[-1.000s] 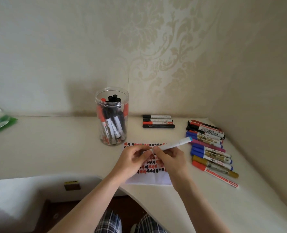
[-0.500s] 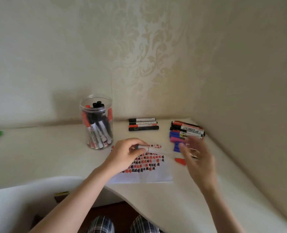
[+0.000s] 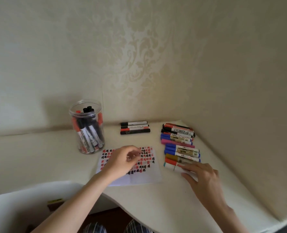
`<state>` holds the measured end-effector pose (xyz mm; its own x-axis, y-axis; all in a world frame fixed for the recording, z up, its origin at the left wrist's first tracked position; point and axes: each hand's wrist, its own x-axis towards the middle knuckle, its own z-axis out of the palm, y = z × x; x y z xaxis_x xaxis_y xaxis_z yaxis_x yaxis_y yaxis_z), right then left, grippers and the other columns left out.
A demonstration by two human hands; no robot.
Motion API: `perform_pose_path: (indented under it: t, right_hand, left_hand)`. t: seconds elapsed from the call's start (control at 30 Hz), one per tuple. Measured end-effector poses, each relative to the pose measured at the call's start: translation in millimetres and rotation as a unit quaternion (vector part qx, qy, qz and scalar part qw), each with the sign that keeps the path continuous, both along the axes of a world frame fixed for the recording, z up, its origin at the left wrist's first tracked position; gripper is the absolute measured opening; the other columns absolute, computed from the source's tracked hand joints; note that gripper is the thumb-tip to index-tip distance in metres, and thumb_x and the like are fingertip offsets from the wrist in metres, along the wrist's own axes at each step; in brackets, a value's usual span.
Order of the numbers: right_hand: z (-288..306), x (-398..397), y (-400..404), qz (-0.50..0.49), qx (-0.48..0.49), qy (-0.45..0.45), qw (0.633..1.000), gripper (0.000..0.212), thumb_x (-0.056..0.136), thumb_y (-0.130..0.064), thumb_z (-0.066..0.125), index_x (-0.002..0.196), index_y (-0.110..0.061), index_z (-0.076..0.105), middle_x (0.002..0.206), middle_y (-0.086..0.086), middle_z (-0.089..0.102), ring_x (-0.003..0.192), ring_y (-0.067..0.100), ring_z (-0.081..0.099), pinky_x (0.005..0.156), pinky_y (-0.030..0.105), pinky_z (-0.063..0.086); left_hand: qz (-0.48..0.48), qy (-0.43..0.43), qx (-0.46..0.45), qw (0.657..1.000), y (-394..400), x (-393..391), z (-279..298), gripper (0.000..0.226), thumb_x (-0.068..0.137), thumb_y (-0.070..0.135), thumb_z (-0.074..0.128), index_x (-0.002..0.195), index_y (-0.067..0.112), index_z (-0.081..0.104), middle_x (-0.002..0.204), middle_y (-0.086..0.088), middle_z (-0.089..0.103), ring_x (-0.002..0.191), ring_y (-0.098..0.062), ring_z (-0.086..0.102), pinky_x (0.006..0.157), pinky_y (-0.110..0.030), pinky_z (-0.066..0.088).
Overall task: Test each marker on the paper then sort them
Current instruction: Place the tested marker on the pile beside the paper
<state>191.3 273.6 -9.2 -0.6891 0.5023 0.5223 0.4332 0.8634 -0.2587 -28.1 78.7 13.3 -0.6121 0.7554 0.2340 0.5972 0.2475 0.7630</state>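
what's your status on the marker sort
Right hand open, fingers resting on white marker with teal cap at near end of sorted row. Left hand loosely curled over test paper, apparently holding nothing. Nothing blocking.

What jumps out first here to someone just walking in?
The clear jar stuffed with markers, standing at the back left of the desk. Next, the row of coloured markers along the right, where the right hand sets a white marker. Between them lies the paper, covered in red and black test marks.

Jar left of paper – marker row right, three markers behind
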Motion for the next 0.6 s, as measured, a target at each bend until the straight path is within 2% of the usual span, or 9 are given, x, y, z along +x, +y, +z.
perform_pose_path:
  t: [0.1,0.27,0.37,0.47,0.6]
  right_hand:
    - [-6.2,-1.2,7.4,-0.014,-0.002,-0.003,1.0,0.029,0.065,-0.023,0.09,0.091,-0.03,0.078,0.093,-0.007,0.07,0.085,0.024,0.062,0.068,0.034,0.038]
    - [-8.6,-6.5,20.6,-0.012,-0.029,0.01,0.999,0.032,0.062,-0.016,0.092,0.087,-0.03,0.077,0.09,-0.005,0.069,0.08,0.024,0.062,0.066,0.034,0.041]
    - [-2.6,-17.9,18.1,0.025,-0.044,0.012,0.999,0.042,0.057,-0.008,0.091,0.089,-0.03,0.076,0.092,-0.008,0.07,0.083,0.023,0.067,0.066,0.036,0.047]
    - [5.3,-39.8,4.4,0.087,-0.068,0.034,0.993,0.036,0.066,-0.011,0.087,0.095,-0.03,0.075,0.095,-0.012,0.068,0.09,0.014,0.065,0.077,0.039,0.054]
    - [5.7,-68.1,-8.6,0.132,-0.11,0.054,0.984,0.021,0.081,-0.015,0.073,0.098,-0.027,0.074,0.094,-0.018,0.062,0.087,0.003,0.062,0.078,0.037,0.056]
  left_hand:
    - [0.035,0.018,-0.015,0.999,1.9,-12.0,-2.2,0.019,0.093,0.016,0.064,0.109,0.024,0.069,0.102,0.016,0.068,0.091,0.004,0.062,0.075,-0.005,0.047]
    - [0.085,0.044,-0.04,0.995,7.3,-34.8,-8.0,0.02,0.092,0.011,0.063,0.109,0.022,0.068,0.105,0.011,0.066,0.087,0.003,0.06,0.075,-0.011,0.05]
    - [0.11,0.07,-0.051,0.99,15.1,-48.6,-10.7,0.024,0.091,0.009,0.063,0.112,0.021,0.067,0.111,0.006,0.064,0.089,-0.002,0.06,0.083,-0.016,0.051]
    - [0.124,0.111,-0.077,0.983,28.5,-61.5,-8.0,0.033,0.092,0.01,0.061,0.125,0.019,0.06,0.126,0.0,0.056,0.098,-0.009,0.057,0.086,-0.019,0.047]
    - [0.108,0.174,-0.115,0.972,48.2,-82.2,-5.5,0.042,0.095,0.012,0.055,0.137,0.015,0.051,0.142,-0.002,0.046,0.128,-0.018,0.044,0.102,-0.026,0.039]
